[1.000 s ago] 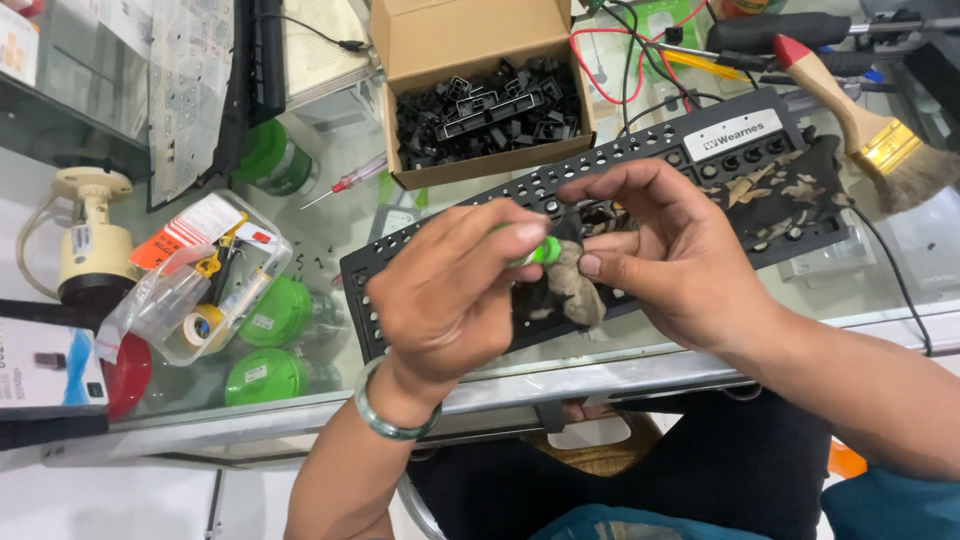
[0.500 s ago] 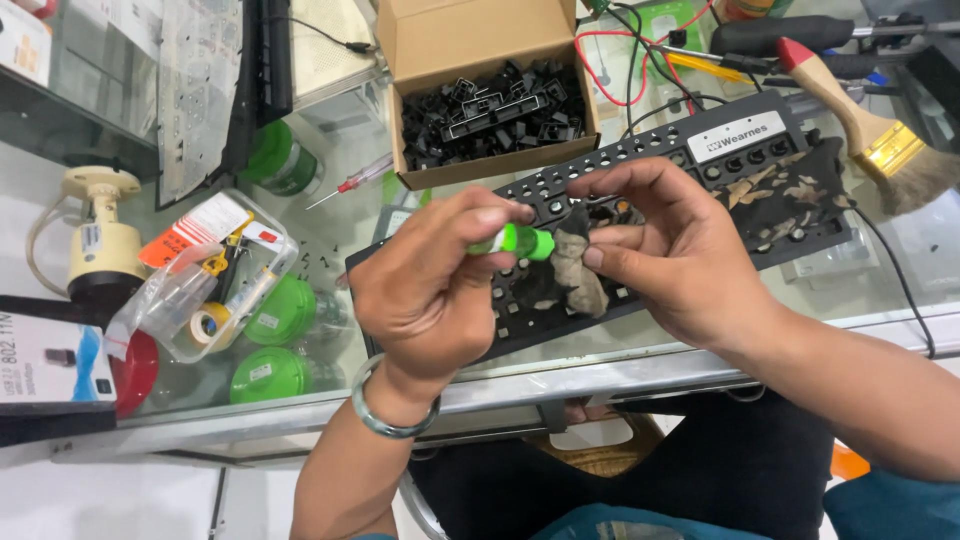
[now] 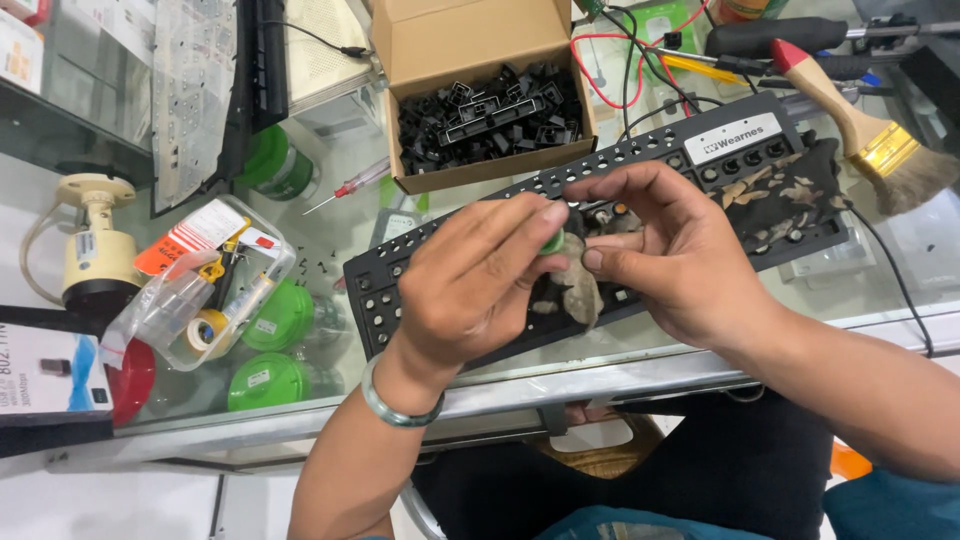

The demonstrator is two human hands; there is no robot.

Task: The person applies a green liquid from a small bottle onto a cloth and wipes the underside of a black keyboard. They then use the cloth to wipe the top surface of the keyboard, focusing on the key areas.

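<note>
A black keyboard frame (image 3: 400, 290) with its keycaps removed lies slanted across the glass counter. My left hand (image 3: 480, 285) hovers over its middle, fingers pinched on a small green object (image 3: 553, 242). My right hand (image 3: 665, 250) meets it from the right, thumb and fingers on a dirty brownish rag (image 3: 578, 290) draped on the frame. A second patterned cloth (image 3: 775, 190) covers the frame's right end. What lies under my fingers is hidden.
An open cardboard box (image 3: 480, 90) of black keycaps stands behind the keyboard. A paintbrush (image 3: 870, 140) and screwdriver (image 3: 770, 35) lie at the back right with wires. A clear bag of tools (image 3: 200, 285), green lids (image 3: 280, 315) and a cream device (image 3: 95, 240) are on the left.
My left hand has turned so its fingers now hide most of the green object. Both hands have stayed over the middle of the keyboard.
</note>
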